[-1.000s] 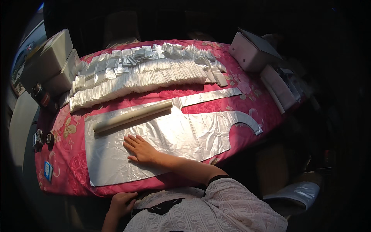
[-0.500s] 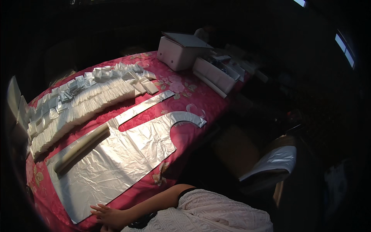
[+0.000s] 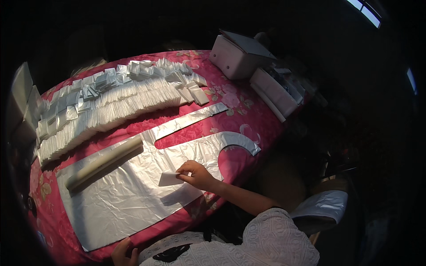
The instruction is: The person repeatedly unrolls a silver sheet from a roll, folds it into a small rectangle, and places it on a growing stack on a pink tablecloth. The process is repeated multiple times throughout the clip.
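Observation:
A silvery white plastic sheet point(image 3: 111, 195) lies flat on the table, with a long straight strap and a curved strap like a vest-shaped bag. On its left part rests a pale, thick rod or tube point(image 3: 104, 163). Over the sheet's near right part, my right hand point(image 3: 195, 175) pinches a thin, flat white rectangle point(image 3: 168, 179) by its edge. That piece is lifted and casts a shadow on the sheet. My left hand point(image 3: 124, 253) is at the table's near edge, beside the sheet's lower corner, its thumb and finger apart with nothing visible between them.
Long rows of folded white packets point(image 3: 111, 108) stand packed along the far left side. A lidded white box point(image 3: 233, 60) and an open white tray point(image 3: 275, 95) of small items sit at the far right. Pink floral cloth point(image 3: 230, 91) covers the table; white plastic point(image 3: 324, 206) hangs lower right.
My right hand has moved from the sheet's lower corner up and right, and now holds the flat white rectangle. My left hand has come more into view. The view has shifted slightly.

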Tool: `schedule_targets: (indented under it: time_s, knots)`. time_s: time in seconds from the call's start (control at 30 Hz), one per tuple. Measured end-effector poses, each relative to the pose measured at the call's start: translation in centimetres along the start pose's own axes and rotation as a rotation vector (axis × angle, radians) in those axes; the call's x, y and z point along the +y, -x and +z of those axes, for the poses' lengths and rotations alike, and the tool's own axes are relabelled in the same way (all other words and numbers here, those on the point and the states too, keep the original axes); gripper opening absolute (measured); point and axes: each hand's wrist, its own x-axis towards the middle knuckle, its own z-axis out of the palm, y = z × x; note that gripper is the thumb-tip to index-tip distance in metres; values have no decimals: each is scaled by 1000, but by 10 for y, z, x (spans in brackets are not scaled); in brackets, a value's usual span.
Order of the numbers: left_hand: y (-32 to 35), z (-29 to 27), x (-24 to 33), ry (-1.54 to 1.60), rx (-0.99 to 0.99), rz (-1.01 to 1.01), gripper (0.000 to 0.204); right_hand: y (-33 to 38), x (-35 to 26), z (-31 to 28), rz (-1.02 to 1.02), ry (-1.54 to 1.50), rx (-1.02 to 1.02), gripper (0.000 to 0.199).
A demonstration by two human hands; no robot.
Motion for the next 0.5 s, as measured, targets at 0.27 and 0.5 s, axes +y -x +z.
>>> schedule_targets:
  time_s: [0.27,0.5]
  knots:
    - [-49,-3,13,109,-163,-244,31,-189,169,-155,320,-382,592,37]
    - [68,-27,-34,514,-549,-1242,21,-198,178,-149,227,236,330,44]
